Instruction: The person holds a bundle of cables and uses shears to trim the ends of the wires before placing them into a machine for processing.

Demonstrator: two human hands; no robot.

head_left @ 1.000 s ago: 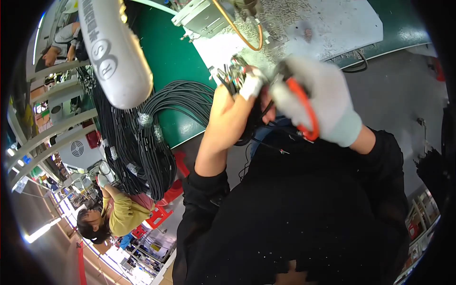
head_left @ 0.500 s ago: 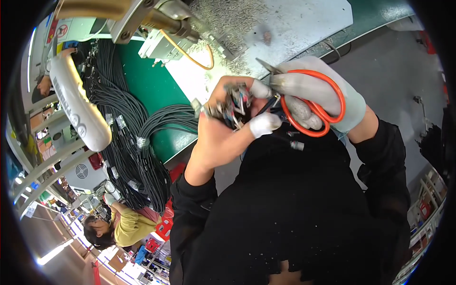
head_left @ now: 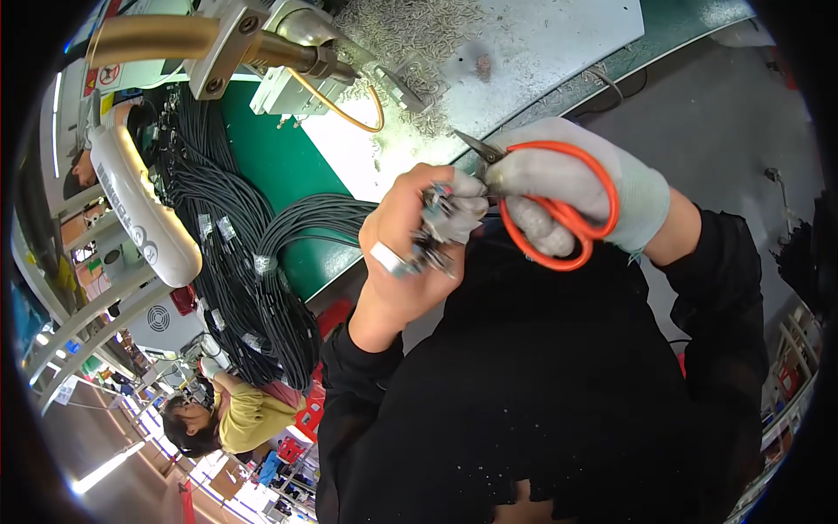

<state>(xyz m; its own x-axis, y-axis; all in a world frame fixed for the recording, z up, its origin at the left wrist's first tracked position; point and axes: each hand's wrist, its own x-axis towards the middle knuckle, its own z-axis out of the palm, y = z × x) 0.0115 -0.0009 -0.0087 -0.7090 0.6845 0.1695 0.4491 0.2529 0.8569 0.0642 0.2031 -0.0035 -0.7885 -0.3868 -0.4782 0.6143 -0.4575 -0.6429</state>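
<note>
Gripping cable ends within clamped fingers of the left hand — probably light, bendy, best pinched behind the tips. Holding stiff-looking scissors by loops around curled fingers of the right hand.

scissor handles: glossy plastic | blades: metal | glove: matt cloth | cables: smooth

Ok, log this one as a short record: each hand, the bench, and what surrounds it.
Left hand: holds a bunch of cable ends, details blurred
Right hand: gloved, holds red-handled scissors, tip pointing up-left in view
Bench: green, bearing a pale board strewn with small metal bits
Left of hands: black cables; white lamp, lit
Background: co-worker in yellow, lower left
</note>
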